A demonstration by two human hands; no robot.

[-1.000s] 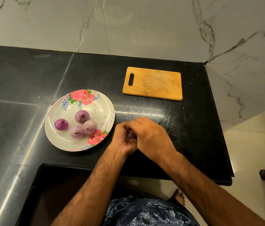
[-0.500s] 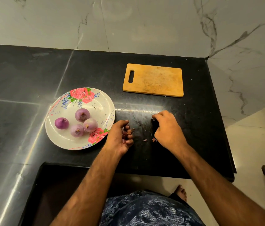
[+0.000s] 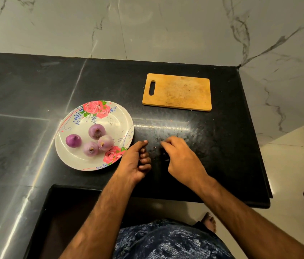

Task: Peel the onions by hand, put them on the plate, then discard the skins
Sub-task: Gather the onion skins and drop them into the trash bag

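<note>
A floral plate (image 3: 116, 122) sits on the black counter (image 3: 222, 146) at left of centre and holds several peeled purple onions (image 3: 97, 131). My left hand (image 3: 135, 161) rests on the counter just right of the plate. Its fingers curl into the palm round gathered onion skins, which are mostly hidden inside. My right hand (image 3: 182, 158) lies a short gap to the right, with its fingers bent down onto small dark skin scraps (image 3: 165, 156) and pinching them against the counter. Tiny skin flecks (image 3: 154, 147) lie between the hands.
A wooden cutting board (image 3: 177, 92) lies at the back right of the counter. Marble walls close off the back and right. The counter's front edge runs just below my wrists, with a dark recess (image 3: 69, 212) at lower left and floor to the right.
The hands were pressed together a second ago, then split apart. My right hand went out to the right and has now drawn back left toward my left hand, dragging scraps.
</note>
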